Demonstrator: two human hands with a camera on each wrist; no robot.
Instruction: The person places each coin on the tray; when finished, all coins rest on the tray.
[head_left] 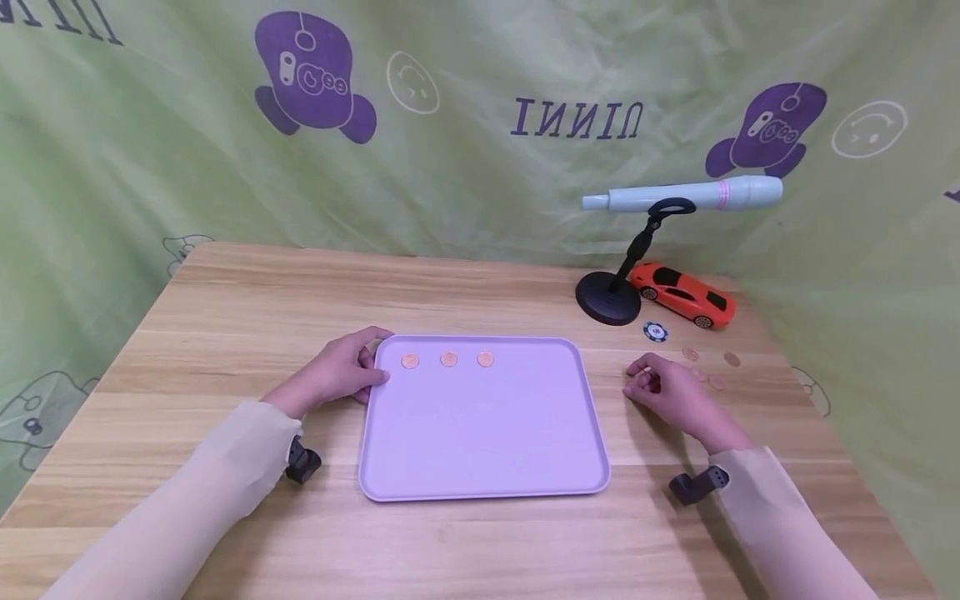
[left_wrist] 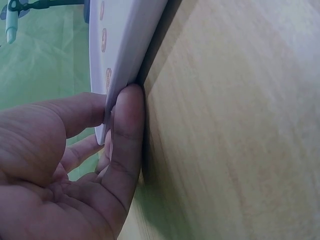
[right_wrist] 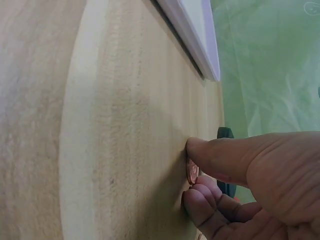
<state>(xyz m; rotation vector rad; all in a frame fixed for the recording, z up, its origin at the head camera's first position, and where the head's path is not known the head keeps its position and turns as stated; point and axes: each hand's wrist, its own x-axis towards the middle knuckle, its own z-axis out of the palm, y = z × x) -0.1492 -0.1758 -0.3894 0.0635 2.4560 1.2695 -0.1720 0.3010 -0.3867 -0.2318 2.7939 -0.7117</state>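
Note:
A lilac rectangular tray [head_left: 487,433] lies on the wooden table, with three copper coins [head_left: 448,359] in a row along its far left edge. My left hand [head_left: 337,371] grips the tray's left rim near the far corner; in the left wrist view the thumb is over the rim [left_wrist: 114,95] and a finger lies against its outer side. To the right of the tray, my right hand [head_left: 675,400] is low over the table. The right wrist view shows it pinching a copper coin [right_wrist: 192,172] between thumb and fingertips, the coin on edge and partly hidden.
Several loose coins [head_left: 690,354] lie beyond the right hand. Behind them are a blue-and-white poker chip [head_left: 656,332] and an orange toy car [head_left: 682,296]. A black stand [head_left: 609,298] bears a pale blue microphone [head_left: 697,194]. A green printed cloth [head_left: 480,183] hangs behind the table.

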